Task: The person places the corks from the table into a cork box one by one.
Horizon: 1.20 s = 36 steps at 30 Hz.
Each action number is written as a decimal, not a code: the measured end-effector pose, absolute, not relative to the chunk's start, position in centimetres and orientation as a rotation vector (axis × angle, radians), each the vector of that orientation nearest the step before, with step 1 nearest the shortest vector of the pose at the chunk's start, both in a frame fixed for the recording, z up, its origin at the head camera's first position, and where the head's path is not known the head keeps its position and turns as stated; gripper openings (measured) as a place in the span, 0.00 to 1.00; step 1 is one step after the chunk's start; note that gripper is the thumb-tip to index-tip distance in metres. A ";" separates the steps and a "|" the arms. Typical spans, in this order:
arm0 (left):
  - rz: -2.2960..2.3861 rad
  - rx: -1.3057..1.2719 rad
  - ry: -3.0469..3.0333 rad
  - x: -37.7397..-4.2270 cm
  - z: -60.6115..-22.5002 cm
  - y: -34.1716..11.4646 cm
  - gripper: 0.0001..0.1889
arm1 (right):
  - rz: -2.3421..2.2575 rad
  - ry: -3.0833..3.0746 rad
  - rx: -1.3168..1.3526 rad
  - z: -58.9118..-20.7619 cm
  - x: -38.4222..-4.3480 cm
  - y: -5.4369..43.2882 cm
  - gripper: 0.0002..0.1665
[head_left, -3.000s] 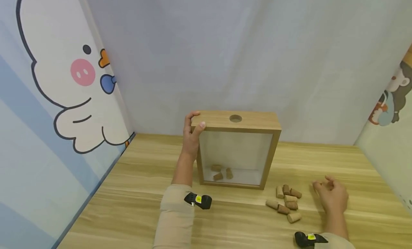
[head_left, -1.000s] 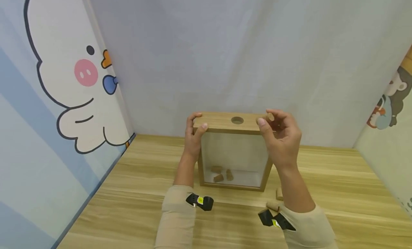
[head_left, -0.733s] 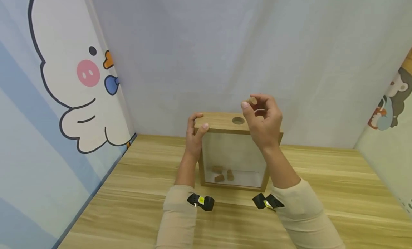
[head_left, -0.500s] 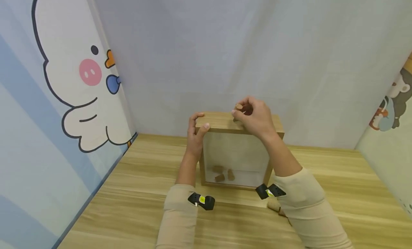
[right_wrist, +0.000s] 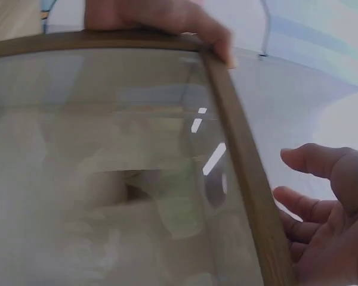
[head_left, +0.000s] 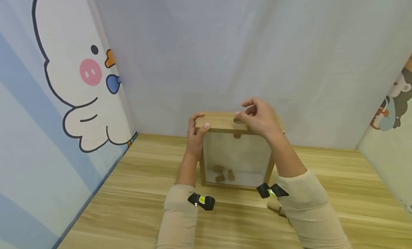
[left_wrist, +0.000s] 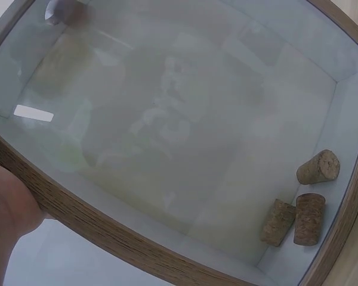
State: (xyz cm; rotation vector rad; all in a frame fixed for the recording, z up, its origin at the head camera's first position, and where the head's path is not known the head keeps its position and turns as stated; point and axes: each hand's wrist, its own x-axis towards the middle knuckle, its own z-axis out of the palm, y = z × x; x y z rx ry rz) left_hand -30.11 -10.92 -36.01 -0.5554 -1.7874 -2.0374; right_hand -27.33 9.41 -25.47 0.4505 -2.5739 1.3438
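Note:
A shallow wooden box (head_left: pixel 219 121) with a clear front stands upright on the table, with a round hole (head_left: pixel 238 121) in its top. My left hand (head_left: pixel 194 141) grips its upper left corner, thumb on the top near the front edge. Over the hole is my right hand (head_left: pixel 262 121), fingers apart and holding nothing, as the right wrist view also shows. Just below the hole, inside the box, a cork (head_left: pixel 237 136) shows behind the pane, blurred in the right wrist view. Three more corks (left_wrist: pixel 309 219) lie on the box floor, toward the left in the head view.
Loose corks (head_left: pixel 273 206) lie on the wood-grain table (head_left: pixel 231 220) in front and to the right, partly hidden by my right sleeve (head_left: pixel 309 199). A pale curtain (head_left: pixel 193 55) hangs behind the table. Printed cartoon panels (head_left: pixel 74 81) flank both sides.
My right hand brought a cork from the table on the right up to the hole and let it go. The cork is now inside, under the hole. The left hand kept its grip.

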 end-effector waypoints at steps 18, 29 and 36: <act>-2.017 -0.581 -1.801 -29.9 -35.9 -11.0 0.26 | 1.505 -2.062 0.689 -36.1 -20.0 14.8 0.26; -1.985 -0.537 -1.821 -29.2 -35.2 -12.4 0.26 | 1.611 -2.263 0.466 -41.5 -18.8 19.7 0.24; -2.065 -0.542 -1.812 -29.2 -34.4 -13.1 0.26 | 1.556 -2.476 0.230 -44.5 -18.4 22.9 0.28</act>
